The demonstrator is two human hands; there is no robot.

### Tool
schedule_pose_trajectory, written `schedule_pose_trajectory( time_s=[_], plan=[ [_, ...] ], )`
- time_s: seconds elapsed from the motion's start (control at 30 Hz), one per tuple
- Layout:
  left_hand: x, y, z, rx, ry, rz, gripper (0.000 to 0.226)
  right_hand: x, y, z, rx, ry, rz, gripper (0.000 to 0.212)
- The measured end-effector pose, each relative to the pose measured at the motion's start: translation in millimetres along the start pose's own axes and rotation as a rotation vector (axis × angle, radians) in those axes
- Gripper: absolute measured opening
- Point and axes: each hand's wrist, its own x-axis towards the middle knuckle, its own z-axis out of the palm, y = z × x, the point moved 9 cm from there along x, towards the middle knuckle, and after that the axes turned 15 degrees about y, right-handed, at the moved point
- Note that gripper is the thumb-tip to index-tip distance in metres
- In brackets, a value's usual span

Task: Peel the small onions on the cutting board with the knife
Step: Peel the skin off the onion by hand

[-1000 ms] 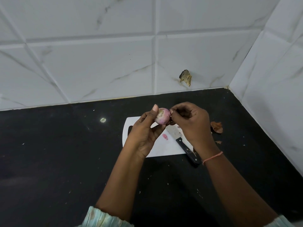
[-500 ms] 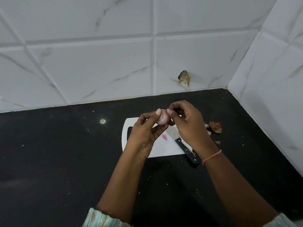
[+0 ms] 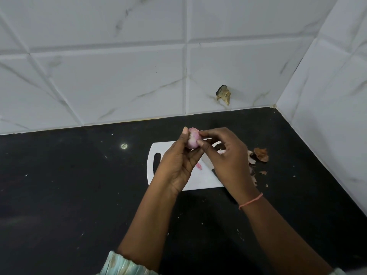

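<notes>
A small pink-white onion is held in the air above the white cutting board. My left hand grips it from the left, thumb up along its side. My right hand pinches the onion's right side with thumb and forefinger. The knife lies on the board under my right hand; only a bit of its blade and the start of its black handle show. A small pink scrap lies on the board.
Brown and pale onion skins lie on the black countertop just right of the board. White tiled walls close the back and right side. A dry scrap sticks to the back wall.
Both hands have drifted slightly away from me with the onion, which has turned a little between the fingers. My right hand now covers more of the knife.
</notes>
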Motion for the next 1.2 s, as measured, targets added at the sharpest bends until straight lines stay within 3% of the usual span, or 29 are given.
schedule_pose_trajectory(
  time_s=[0.17, 0.37, 0.43, 0.67, 0.87, 1.03, 1.2],
  plan=[
    [1, -1, -1, -0.031, -0.009, -0.019, 0.044, 5, -5, -1, -0.068, 0.006, -0.103, 0.003],
    [4, -1, -7, -0.045, 0.023, -0.026, 0.034, 7, -4, 19, -0.290, -0.169, -0.253, 0.012],
    [4, -1, -8, -0.045, 0.016, -0.032, 0.034, 7, -2, 22, -0.273, -0.199, -0.224, 0.014],
    [8, -1, -7, 0.056, 0.022, -0.015, 0.039, 14, 27, 10, 0.034, -0.112, 0.301, 0.005],
    [8, -2, -5, 0.107, -0.021, -0.013, 0.045, 14, 50, -12, 0.272, 0.137, 0.629, 0.008],
    [6, -5, -2, 0.132, -0.063, -0.034, 0.040, 1, 91, -23, 0.611, 0.337, 1.043, 0.006],
    [8, -10, 0, 0.072, -0.049, -0.103, 0.047, -15, 134, -47, 0.486, 0.562, 1.120, 0.017]
  ],
)
